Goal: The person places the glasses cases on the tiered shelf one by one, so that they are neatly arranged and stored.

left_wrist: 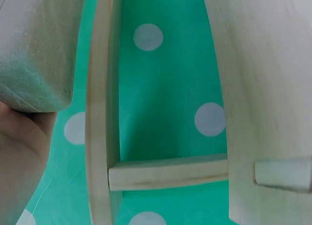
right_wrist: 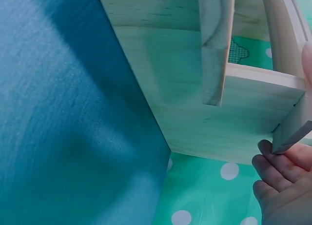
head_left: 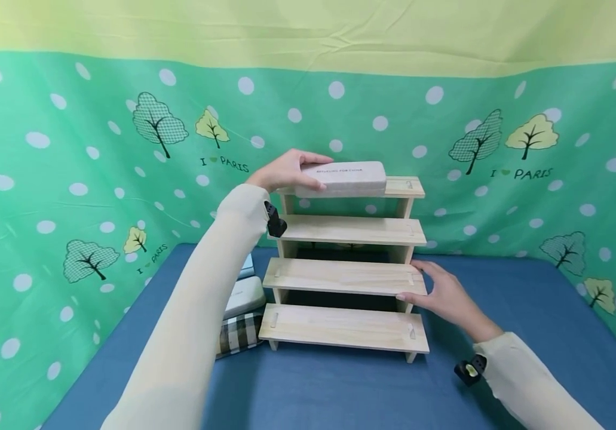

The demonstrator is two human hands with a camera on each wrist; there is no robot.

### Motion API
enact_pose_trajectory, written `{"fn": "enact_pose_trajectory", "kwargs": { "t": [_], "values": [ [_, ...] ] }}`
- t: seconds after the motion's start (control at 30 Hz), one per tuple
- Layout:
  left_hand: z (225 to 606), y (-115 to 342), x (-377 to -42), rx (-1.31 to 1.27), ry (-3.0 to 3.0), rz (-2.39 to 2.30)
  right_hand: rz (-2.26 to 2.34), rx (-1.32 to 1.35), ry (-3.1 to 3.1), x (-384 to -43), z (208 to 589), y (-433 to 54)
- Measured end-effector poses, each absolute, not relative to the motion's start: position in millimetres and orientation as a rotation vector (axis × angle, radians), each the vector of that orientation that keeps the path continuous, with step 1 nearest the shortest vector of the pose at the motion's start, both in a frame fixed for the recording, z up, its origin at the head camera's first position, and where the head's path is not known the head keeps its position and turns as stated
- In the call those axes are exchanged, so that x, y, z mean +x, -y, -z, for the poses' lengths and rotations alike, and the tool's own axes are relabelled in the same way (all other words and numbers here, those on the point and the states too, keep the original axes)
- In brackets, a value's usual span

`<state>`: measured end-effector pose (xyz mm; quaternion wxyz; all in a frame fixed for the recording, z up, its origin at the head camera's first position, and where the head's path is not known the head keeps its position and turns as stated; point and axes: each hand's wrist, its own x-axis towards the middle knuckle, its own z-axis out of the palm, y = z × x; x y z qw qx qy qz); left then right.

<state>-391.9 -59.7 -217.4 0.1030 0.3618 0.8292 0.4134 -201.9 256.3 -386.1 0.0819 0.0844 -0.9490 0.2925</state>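
My left hand (head_left: 288, 171) grips the left end of a pale grey oblong box (head_left: 348, 178) with printed lettering on it. The box overlaps the top board of a stepped wooden shelf (head_left: 340, 230) in the head view. In the left wrist view the box (left_wrist: 36, 54) lies against my palm, beside the shelf's wooden frame (left_wrist: 100, 112). On the other side, my right hand (head_left: 450, 298) holds the right end of the second board from the bottom (head_left: 340, 276), thumb at its front edge. The right wrist view has the curled fingers (right_wrist: 275, 171) at that board's end.
Left of the shelf are a white rounded case (head_left: 245, 297), a black-and-white checked item (head_left: 240, 332) and a light blue item (head_left: 247, 266), partly hidden by my left sleeve. A blue cloth (head_left: 340, 388) covers the table. Behind hangs a green dotted curtain (head_left: 308, 95).
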Motion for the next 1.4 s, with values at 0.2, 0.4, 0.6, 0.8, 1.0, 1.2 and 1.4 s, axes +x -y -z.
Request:
{"fn": "enact_pose_trajectory", "kwargs": {
  "t": [0.2,0.4,0.6,0.8,1.0,1.2,1.4],
  "values": [
    [222,55,-400,1.056,-2.444,-1.233,-0.887,0.237,2.849,-203,386,-255],
    [225,52,-404,1.055,-2.455,-1.227,-0.884,0.226,2.851,-203,386,-254],
    [224,52,-408,1.040,-2.435,-1.228,-0.870,0.238,2.847,-201,388,-255],
    [223,52,-410,1.051,-2.429,-1.233,-0.845,0.245,2.833,-202,389,-255],
    [225,53,-416,1.074,-2.402,-1.258,-0.835,0.245,2.837,-203,388,-254],
    [227,51,-422,1.073,-2.377,-1.266,-0.837,0.241,2.829,-200,387,-254],
    [228,46,-424,1.038,-2.377,-1.260,-0.845,0.225,2.840,-199,387,-256]
  ]
}}
